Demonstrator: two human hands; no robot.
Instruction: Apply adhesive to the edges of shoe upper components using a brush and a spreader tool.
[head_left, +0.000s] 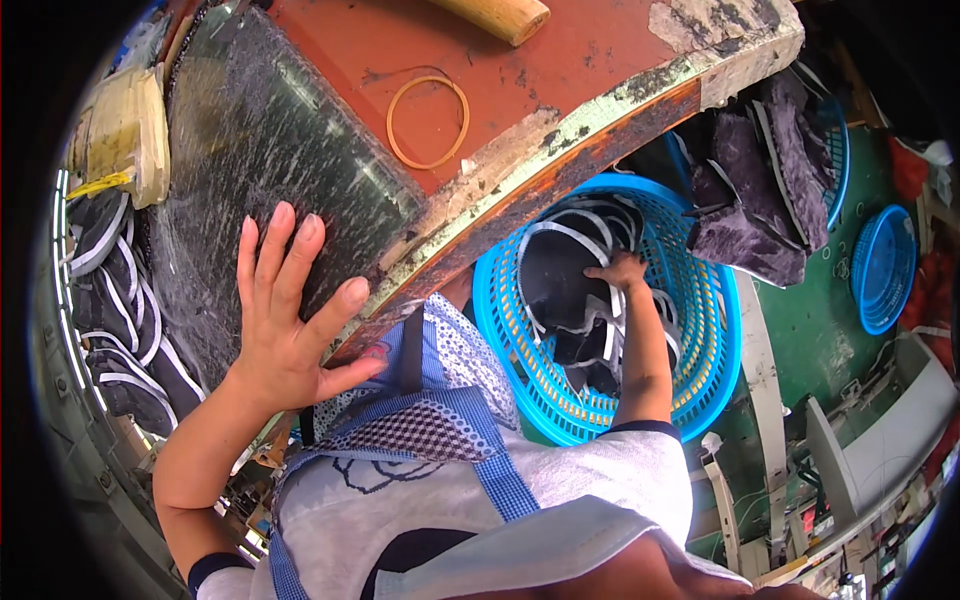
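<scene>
The dark pieces (558, 280) lie in the blue basket (482, 295), beside the surface (340, 45). Your right hand (628, 272) is in among them, thumb out to the left; its other fingers are partly hidden, so I cannot tell whether that grip pinches anything. It seems best to take one piece by its edge and ease it free, as the white-edged curves overlap and could snag. Your left hand (285, 345) is spread, holding nothing, over the plate (255, 130); mind the worn edge near its thumb.
</scene>
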